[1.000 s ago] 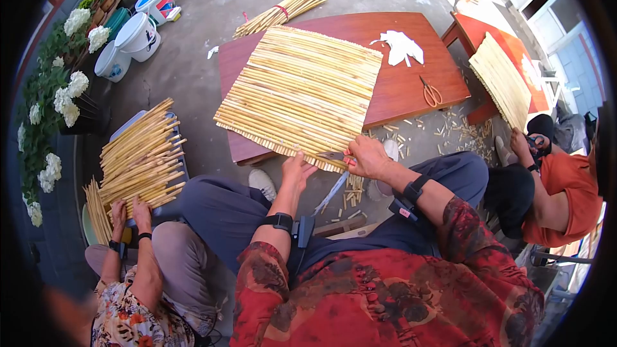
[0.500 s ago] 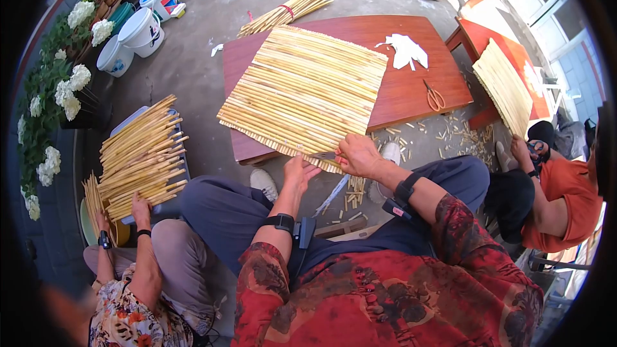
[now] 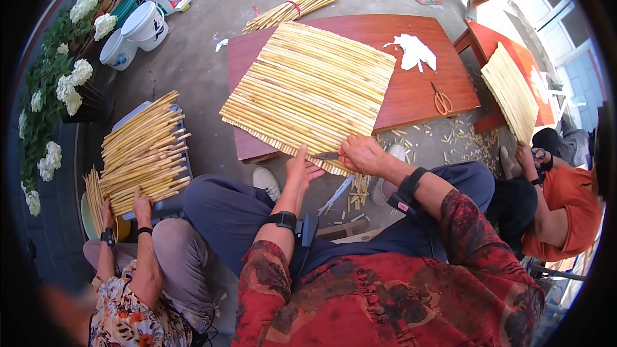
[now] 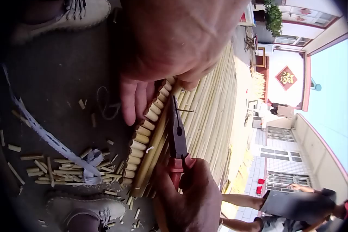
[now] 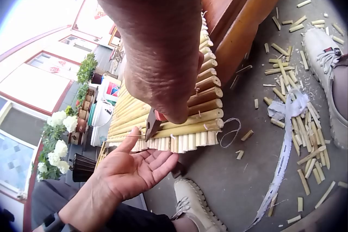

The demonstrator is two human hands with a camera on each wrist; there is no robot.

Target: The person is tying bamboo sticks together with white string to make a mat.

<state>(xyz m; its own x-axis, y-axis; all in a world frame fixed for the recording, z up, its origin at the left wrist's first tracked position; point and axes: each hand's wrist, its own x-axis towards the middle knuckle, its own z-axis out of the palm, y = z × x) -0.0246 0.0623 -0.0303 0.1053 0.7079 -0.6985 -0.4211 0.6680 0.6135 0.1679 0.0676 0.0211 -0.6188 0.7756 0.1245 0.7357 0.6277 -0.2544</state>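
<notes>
A square mat of yellow reed stalks [image 3: 308,83] lies aslant over the red-brown table, its near corner overhanging the front edge. My left hand [image 3: 302,170] pinches that near edge, thumb on top and fingers underneath, palm up in the right wrist view. Gripped in my right hand [image 3: 363,154] are long-nosed pliers [image 4: 178,128] with dark metal noses and red handles. They lie along the outermost stalks, tips close to my left thumb. A thin dark needle-like piece [image 4: 187,111] sticks out at the tips. A row of short stalk pieces [image 4: 138,145] edges the mat.
Scissors [image 3: 441,99] and white scraps [image 3: 414,51] lie on the table [image 3: 443,87]. Cut stalk ends [image 4: 60,169] litter the floor near my shoes. On the left, someone handles loose stalks [image 3: 141,154]; on the right, a person in orange [image 3: 565,199] holds another mat [image 3: 511,90].
My right hand and the pliers have shifted slightly left, closer to my left thumb. The left neighbour's hands have moved on the stalks. A walking person has come further into view at the back.
</notes>
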